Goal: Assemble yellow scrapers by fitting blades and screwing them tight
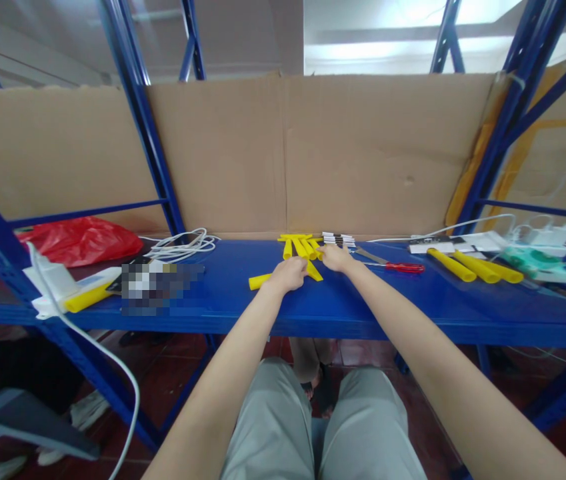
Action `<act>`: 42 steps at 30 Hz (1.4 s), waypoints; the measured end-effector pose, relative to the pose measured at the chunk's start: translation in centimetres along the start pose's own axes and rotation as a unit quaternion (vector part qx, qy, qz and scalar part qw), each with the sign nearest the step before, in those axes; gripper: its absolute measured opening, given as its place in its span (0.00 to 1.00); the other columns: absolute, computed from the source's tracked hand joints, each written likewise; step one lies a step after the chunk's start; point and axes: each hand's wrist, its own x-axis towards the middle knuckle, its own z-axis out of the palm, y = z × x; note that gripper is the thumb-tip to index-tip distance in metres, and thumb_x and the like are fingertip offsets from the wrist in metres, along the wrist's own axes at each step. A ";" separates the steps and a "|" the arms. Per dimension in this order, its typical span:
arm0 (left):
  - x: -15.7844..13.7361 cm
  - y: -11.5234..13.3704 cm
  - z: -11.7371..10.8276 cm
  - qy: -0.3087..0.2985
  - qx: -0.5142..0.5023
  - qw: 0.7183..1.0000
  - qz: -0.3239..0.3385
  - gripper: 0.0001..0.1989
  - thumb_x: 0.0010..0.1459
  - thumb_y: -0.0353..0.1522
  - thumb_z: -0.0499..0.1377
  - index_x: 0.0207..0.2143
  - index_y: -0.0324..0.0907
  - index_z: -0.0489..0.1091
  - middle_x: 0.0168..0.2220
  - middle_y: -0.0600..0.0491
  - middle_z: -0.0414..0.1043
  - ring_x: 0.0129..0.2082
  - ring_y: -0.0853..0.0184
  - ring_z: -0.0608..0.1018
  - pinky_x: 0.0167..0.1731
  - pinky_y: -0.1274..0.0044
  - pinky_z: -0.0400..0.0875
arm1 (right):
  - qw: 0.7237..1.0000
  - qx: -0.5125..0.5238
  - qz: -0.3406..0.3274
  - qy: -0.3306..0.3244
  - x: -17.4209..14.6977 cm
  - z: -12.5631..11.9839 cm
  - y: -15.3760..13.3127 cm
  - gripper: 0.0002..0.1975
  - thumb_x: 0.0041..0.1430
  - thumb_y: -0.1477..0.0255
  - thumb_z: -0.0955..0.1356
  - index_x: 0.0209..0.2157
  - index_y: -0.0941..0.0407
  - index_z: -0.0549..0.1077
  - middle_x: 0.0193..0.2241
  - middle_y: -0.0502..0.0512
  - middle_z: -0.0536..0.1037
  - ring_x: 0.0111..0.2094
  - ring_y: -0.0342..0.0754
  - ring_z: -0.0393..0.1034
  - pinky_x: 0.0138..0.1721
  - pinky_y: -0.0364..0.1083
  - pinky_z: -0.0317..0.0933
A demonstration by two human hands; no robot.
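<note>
Your left hand [290, 273]: curled by a yellow tube [259, 281] on the counter [225, 287], grip unclear | your right hand [337, 257]: at the yellow pile [299, 248], grip unclear | steady pieces lightly, lest they roll

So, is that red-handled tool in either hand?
No, the red-handled tool lies on the blue shelf, to the right of the right hand.

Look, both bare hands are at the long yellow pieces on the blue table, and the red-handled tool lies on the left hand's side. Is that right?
Not quite: in the head view, the red-handled tool lies on the side of the right hand, not the left hand. Both bare hands are at the long yellow pieces on the blue table.
</note>
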 end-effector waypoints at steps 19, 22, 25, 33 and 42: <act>-0.3 -0.8 0.5 0.047 -0.119 0.990 -0.063 0.06 0.55 0.34 0.61 0.34 0.42 0.75 0.41 0.50 0.78 0.43 0.61 0.78 0.40 0.77 0.69 | 0.936 0.155 0.247 0.196 -1.4 0.8 6.4 0.25 0.55 0.79 0.61 0.53 0.49 0.72 0.53 0.56 0.73 0.56 0.57 0.63 0.58 0.71 0.39; -0.4 -0.7 0.4 0.046 -0.119 0.989 -0.069 0.06 0.55 0.34 0.61 0.34 0.42 0.76 0.42 0.49 0.78 0.43 0.60 0.77 0.40 0.76 0.69 | 0.926 0.134 0.309 0.169 -2.1 0.9 8.1 0.21 0.54 0.79 0.63 0.48 0.49 0.75 0.48 0.57 0.76 0.52 0.56 0.66 0.57 0.70 0.41; -0.4 -0.6 0.4 0.046 -0.122 0.989 -0.069 0.06 0.55 0.34 0.61 0.34 0.42 0.76 0.41 0.49 0.78 0.43 0.61 0.78 0.40 0.76 0.70 | 0.933 0.116 0.314 0.131 -2.3 1.0 8.4 0.22 0.53 0.80 0.64 0.46 0.48 0.77 0.48 0.57 0.77 0.52 0.56 0.67 0.56 0.69 0.44; -0.3 -0.9 0.6 0.056 -0.134 0.988 -0.059 0.05 0.54 0.34 0.62 0.33 0.43 0.76 0.40 0.51 0.78 0.41 0.62 0.78 0.40 0.77 0.70 | 0.933 0.111 0.323 0.113 -2.5 0.6 7.6 0.20 0.53 0.79 0.66 0.46 0.48 0.76 0.48 0.57 0.76 0.53 0.56 0.67 0.57 0.70 0.43; -0.2 -0.9 0.6 0.056 -0.126 0.989 -0.060 0.05 0.54 0.34 0.62 0.33 0.43 0.76 0.39 0.50 0.78 0.41 0.62 0.78 0.41 0.77 0.69 | 0.913 0.121 0.361 0.147 -2.7 -0.2 7.8 0.15 0.56 0.74 0.65 0.44 0.52 0.77 0.47 0.61 0.76 0.52 0.57 0.66 0.55 0.65 0.47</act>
